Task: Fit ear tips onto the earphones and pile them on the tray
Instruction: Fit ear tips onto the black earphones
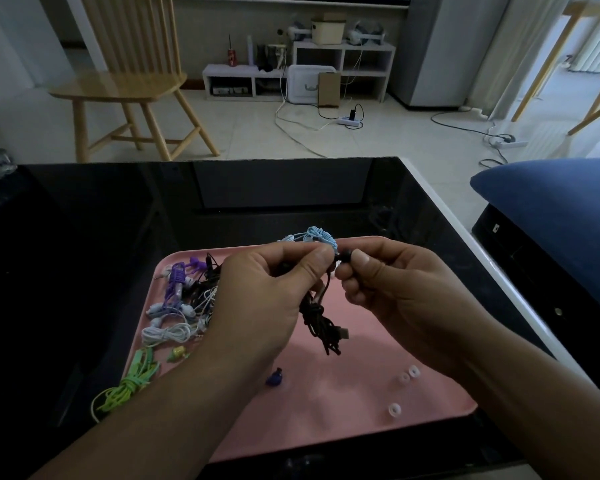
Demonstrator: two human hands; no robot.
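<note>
Above the pink tray [361, 424], the left hand [257, 299] pinches black earphones [321, 320] steady while the right hand [392, 289] pinches a black ear tip [346, 255] onto them; 3 clear tips [394, 408] wait near the right edge.

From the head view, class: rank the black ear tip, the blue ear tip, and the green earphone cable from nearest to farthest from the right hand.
1. Black ear tip: pinched in the right hand fingers, above the pink tray.
2. Blue ear tip: on the tray, near side, left of that hand.
3. Green earphone cable: at the tray's near left corner.
</note>
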